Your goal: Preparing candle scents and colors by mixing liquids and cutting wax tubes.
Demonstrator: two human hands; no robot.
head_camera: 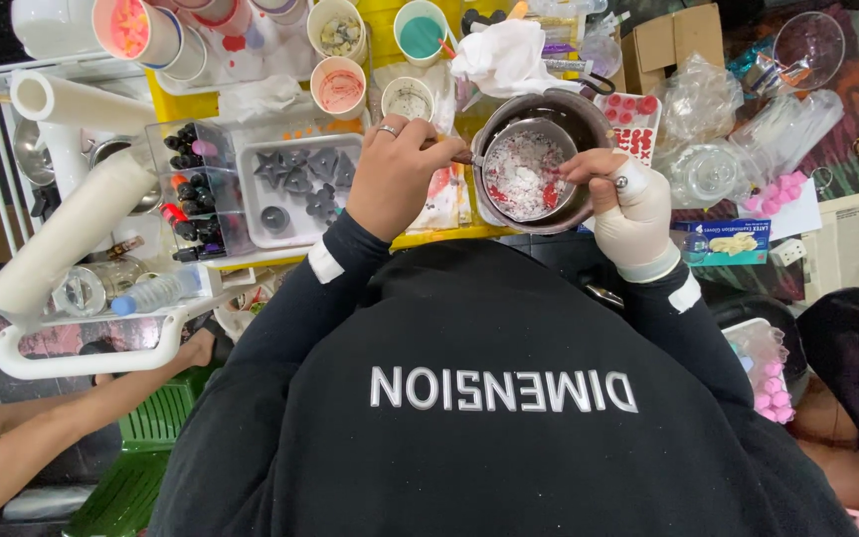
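Left hand (393, 174): bare, ring on one finger, fingers clenched around the handle of a thin stirring tool (461, 157) that reaches into the bowl.
Right hand (626, 204): in a pale glove, fingers pinched on the far rim of the bowl, steadying it.
Bowl (527, 176): small metal bowl nested inside a larger dark pot (579, 114), directly ahead of the chest, between the two hands.
Contents: white flaky or granular material (521, 177) with red patches at the edges; only partly blended, judging by the separate colours.
Technique: best stirred slowly with the tool tip kept low, the gloved grip firm on the rim so the inner bowl does not tip inside the pot; red patches at the wall likely need scraping inward.
Surface: crowded yellow-topped surface (183, 105); grey mould tray (302, 184) with star and round cavities just left of the left hand; clear box of small dark bottles (189, 189) beside it; paper cups (338, 86) with coloured residue behind; crumpled white tissue (504, 55) near the pot.
Room: white tubular rack (72, 234) at left, plastic bags (700, 99) and a cardboard box (670, 42) at right; another person's bare arm (47, 423) low at left.
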